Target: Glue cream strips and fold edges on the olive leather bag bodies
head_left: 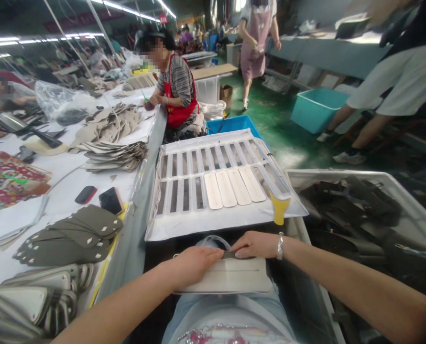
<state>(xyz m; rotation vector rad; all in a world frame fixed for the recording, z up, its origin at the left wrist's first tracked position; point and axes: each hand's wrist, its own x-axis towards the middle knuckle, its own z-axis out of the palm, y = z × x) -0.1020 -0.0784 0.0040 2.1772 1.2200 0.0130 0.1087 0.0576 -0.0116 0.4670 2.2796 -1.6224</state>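
Note:
On my lap lies a cream panel point(230, 279) with rounded corners and a thin slit line. A dark grey strip point(230, 254) shows along its far edge, partly covered by my fingers. My left hand point(196, 264) rests flat across the panel, fingers stretched to the strip. Opposite it, my right hand point(254, 244) has bent fingers and thumb closed at the strip's right part. A clear curved band point(213, 239) shows just beyond my fingertips. Past my hands stands a white slotted rack point(198, 224), with several cream strips point(229, 188) lying across its nearer row.
Grey pieces point(72, 234), a phone point(111, 199) and stacked panels point(115, 155) lie on the left table point(64, 174). A bin point(377, 174) of dark pieces stands right. A yellow piece point(279, 209) hangs off the rack. A co-worker in a red apron point(180, 93) sits ahead.

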